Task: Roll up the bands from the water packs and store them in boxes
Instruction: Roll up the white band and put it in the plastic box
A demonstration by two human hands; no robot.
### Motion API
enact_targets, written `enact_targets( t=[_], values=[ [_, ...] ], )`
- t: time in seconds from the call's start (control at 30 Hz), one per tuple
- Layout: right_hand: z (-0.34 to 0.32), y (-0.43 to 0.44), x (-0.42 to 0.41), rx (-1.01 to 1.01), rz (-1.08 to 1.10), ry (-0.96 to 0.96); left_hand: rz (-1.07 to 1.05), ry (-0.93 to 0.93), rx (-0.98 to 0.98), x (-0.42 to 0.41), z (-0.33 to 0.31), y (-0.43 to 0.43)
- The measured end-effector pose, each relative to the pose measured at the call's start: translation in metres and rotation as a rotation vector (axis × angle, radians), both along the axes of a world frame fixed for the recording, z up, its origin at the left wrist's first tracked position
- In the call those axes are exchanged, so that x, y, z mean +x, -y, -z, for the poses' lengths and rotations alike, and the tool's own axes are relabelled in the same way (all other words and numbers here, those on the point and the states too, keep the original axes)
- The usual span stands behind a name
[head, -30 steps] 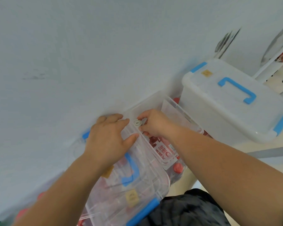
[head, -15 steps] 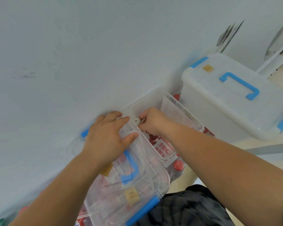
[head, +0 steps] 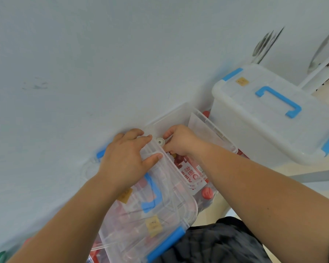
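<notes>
A clear storage box (head: 171, 114) stands against the wall, its clear lid (head: 156, 211) with blue handle and clips slid partly aside. My left hand (head: 125, 158) grips the far edge of that lid, thumb on top. My right hand (head: 179, 141) reaches into the open part of the box, fingers curled and pinching a small white rolled band (head: 160, 142) at the lid's corner. Red-and-white printed packaging (head: 190, 171) lies inside the box under my right wrist.
A second white box (head: 270, 118) with a shut lid, blue handle and clips stands to the right. The pale wall (head: 103, 54) rises right behind both boxes. Red bottle caps (head: 207, 193) show beside the open box. Dark clothing (head: 217, 242) fills the bottom edge.
Both hands stay at the box's far corner. The rolled band and my right fingers have shifted slightly towards the lid edge; the view has tilted a little.
</notes>
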State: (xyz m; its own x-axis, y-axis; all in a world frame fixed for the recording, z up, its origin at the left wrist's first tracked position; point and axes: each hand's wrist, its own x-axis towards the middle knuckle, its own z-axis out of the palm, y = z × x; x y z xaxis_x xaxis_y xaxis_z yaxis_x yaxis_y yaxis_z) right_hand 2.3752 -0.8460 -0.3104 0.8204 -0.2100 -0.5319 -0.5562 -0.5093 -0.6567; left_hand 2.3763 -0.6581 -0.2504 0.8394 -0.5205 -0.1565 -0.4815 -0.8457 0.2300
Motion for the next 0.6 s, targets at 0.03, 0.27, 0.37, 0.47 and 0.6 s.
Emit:
enact_targets(
  t=[0.03, 0.27, 0.37, 0.47, 0.6],
  values=[
    [-0.001, 0.0008, 0.0, 0.02, 0.013, -0.009, 0.0, 0.002, -0.003, -0.0001, -0.0001, 0.0],
    [0.0, 0.0034, 0.0012, -0.012, -0.008, -0.019, -0.008, 0.001, -0.017, -0.0014, -0.0026, 0.0011],
    [0.0011, 0.0059, 0.0006, -0.03, -0.025, -0.023, -0.011, -0.001, -0.023, -0.0017, -0.0025, 0.0003],
    [0.0002, 0.0072, -0.0022, -0.039, 0.006, -0.007, -0.009, -0.009, -0.012, -0.0022, -0.0026, 0.0002],
    [-0.0034, 0.0051, -0.0068, -0.06, -0.021, 0.022, -0.004, 0.0, -0.021, -0.0019, -0.0006, 0.0005]
  ],
)
